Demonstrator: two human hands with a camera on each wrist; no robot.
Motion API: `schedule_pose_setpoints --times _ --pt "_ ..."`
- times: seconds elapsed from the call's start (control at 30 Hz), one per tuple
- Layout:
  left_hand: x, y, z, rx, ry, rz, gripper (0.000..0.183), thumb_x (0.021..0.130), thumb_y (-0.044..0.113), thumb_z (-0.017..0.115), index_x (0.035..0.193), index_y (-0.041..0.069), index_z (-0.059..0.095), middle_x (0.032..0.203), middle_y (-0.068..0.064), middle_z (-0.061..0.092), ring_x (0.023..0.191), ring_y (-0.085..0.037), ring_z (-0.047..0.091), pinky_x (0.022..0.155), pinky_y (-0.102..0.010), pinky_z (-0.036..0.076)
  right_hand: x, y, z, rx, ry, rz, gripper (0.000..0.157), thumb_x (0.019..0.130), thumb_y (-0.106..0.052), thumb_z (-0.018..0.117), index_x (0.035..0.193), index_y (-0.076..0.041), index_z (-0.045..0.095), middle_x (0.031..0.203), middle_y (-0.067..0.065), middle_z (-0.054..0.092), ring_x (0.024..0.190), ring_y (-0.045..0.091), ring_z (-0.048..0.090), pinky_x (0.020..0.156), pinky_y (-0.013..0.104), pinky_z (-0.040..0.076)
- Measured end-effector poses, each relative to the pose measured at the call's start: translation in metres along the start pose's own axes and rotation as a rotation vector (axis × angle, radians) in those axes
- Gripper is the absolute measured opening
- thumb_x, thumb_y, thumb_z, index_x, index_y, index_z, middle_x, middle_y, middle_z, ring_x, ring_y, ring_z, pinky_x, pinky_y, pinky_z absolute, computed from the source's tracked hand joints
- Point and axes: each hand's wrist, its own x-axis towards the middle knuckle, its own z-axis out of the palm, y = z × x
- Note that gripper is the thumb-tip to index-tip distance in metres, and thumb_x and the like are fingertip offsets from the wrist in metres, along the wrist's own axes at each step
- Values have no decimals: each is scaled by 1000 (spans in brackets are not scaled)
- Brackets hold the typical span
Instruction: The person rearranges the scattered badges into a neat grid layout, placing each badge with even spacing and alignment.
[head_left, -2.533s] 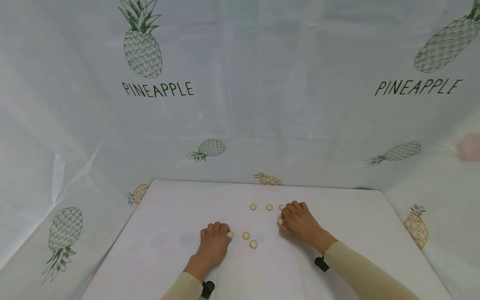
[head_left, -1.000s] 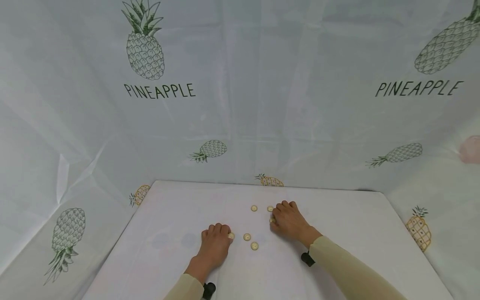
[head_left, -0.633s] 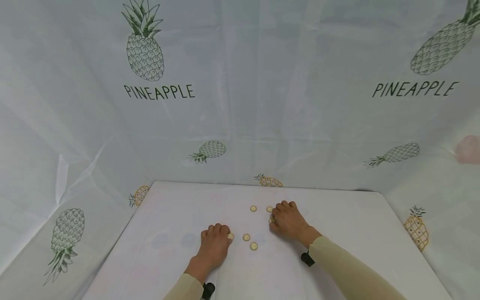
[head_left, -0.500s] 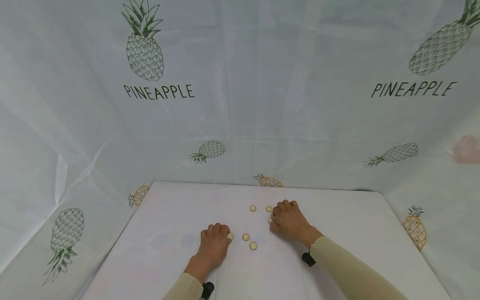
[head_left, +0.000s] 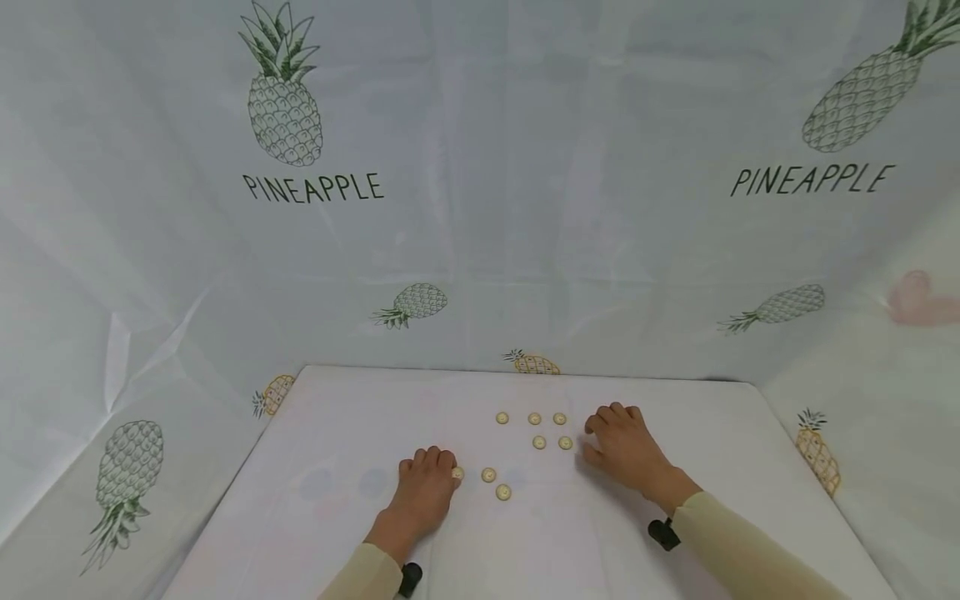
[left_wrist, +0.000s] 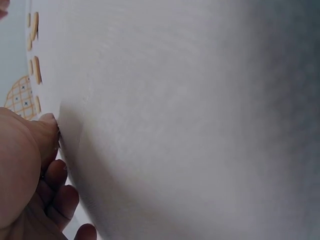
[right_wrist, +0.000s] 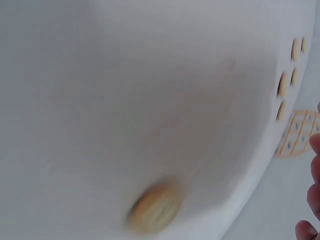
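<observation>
On the white tabletop [head_left: 360, 417], my left hand [head_left: 427, 487] rests with curled fingers, pinching a small round pale wooden disc [head_left: 457, 472] at the thumb and forefinger. Its curled fingers [left_wrist: 57, 172] fill the left edge of the left wrist view, where the disc is hidden. Farther right, my right hand [head_left: 624, 446] holds nothing, its fingers loosely bent. Just left of its fingertips lies one disc [head_left: 566, 442], with another disc [head_left: 539, 442] beside it. Several discs form a row behind, including one disc [head_left: 560, 418] at the row's right end.
Between the hands lie two more discs, an upper disc [head_left: 489, 474] and a lower disc [head_left: 503, 492]. A blurred disc [right_wrist: 156, 207] looms close in the right wrist view. Pineapple-printed white cloth [head_left: 480, 208] hangs behind and beside the table.
My right hand has let go of a disc, leaving it in the second row, and drawn back to the right, uncovering discs behind it. My left hand stays in place.
</observation>
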Motion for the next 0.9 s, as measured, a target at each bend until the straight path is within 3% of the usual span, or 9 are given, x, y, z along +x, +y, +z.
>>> schedule_pose_setpoints --times 0.2,0.37,0.6,0.9 --pt "2 -1 4 -7 -17 -23 22 100 26 73 107 10 58 95 -2 51 89 -21 44 83 -46 41 -36 33 -15 -15 74 30 13 90 -18 77 96 -10 69 94 1 63 91 24 53 89 52 43" --pt "3 -2 7 -35 -40 -44 22 101 25 72 111 10 59 98 -2 52 92 -22 45 87 -50 43 -64 48 -21 -30 103 26 17 87 -18 81 95 -11 68 94 1 63 91 25 56 88 55 44" --pt "2 0 4 -28 -40 -45 23 102 25 71 112 9 59 99 -4 53 93 -23 46 88 -52 44 -93 49 -13 -70 116 -53 26 82 -24 87 96 -15 67 95 -3 61 91 20 54 86 51 44" --pt "1 0 8 -48 -12 -37 21 101 23 72 110 10 60 99 -4 54 93 -24 47 88 -53 44 -105 48 -2 -105 162 -94 21 81 -25 83 91 -16 67 91 -4 60 86 17 52 81 48 45"
